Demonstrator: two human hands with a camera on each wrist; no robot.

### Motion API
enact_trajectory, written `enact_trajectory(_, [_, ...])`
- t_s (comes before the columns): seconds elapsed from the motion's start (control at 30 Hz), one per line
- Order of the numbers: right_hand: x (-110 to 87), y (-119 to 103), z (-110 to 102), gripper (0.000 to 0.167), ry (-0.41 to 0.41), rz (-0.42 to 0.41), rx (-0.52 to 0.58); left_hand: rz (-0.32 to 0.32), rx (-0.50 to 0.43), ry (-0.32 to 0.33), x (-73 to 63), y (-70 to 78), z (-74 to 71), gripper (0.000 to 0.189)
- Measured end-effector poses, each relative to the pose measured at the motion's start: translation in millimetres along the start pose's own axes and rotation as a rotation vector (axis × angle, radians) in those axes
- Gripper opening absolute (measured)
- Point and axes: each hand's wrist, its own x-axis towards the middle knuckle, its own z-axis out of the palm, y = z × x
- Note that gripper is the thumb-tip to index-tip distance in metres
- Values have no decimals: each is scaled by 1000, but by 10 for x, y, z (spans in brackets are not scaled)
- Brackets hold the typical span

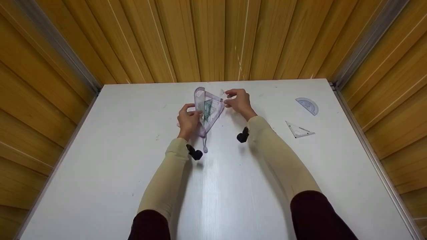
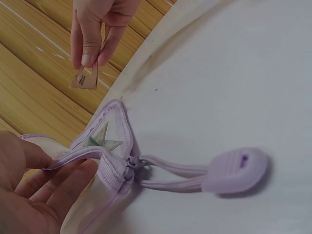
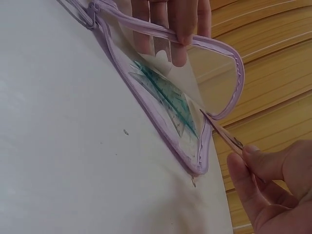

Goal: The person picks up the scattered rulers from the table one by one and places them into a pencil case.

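Note:
A clear zip pouch (image 1: 218,116) with lilac edging lies unzipped on the table. My left hand (image 1: 189,120) pinches its upper edge between thumb and fingers and holds the mouth apart, as the right wrist view shows. Inside are a greenish clear set square (image 3: 170,97) and other clear pieces that overlap it. Between thumb and fingertips, my right hand (image 1: 241,101) pinches a thin clear flat piece (image 2: 87,81) with a pointed corner and small markings. Seen edge-on in the right wrist view, its tip is at the pouch's opening; most of its shape is hidden.
On the white table (image 1: 110,160), a clear protractor (image 1: 307,106) and a clear set square (image 1: 299,131) lie to the right. A lilac strap with a plastic tab (image 2: 239,170) hangs off the pouch's near corner. Wood-patterned walls (image 1: 206,40) stand around the table's far and side edges.

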Motion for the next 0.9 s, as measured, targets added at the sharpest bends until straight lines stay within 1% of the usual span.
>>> enact_trajectory(0.1, [23,-3,46,41,5,1,0,13,-8,8,6,2,10,36])
enact_trajectory(0.2, [41,1,100,40,13,6,-3,12,-12,12,5,7,12,36])
enact_trajectory(0.43, [63,24,260,39,-6,17,-17,-23,-12,6,-12,19,12,36])
enact_trajectory(0.6, [82,25,364,38,-12,17,-41,-34,-1,9,-12,34,1,36])
enact_trajectory(0.77, [83,19,444,38,-20,21,-34,-30,36,17,-11,30,-9,36])
enact_trajectory(0.9, [78,13,495,37,-23,43,-53,-19,29,13,-9,17,-16,36])
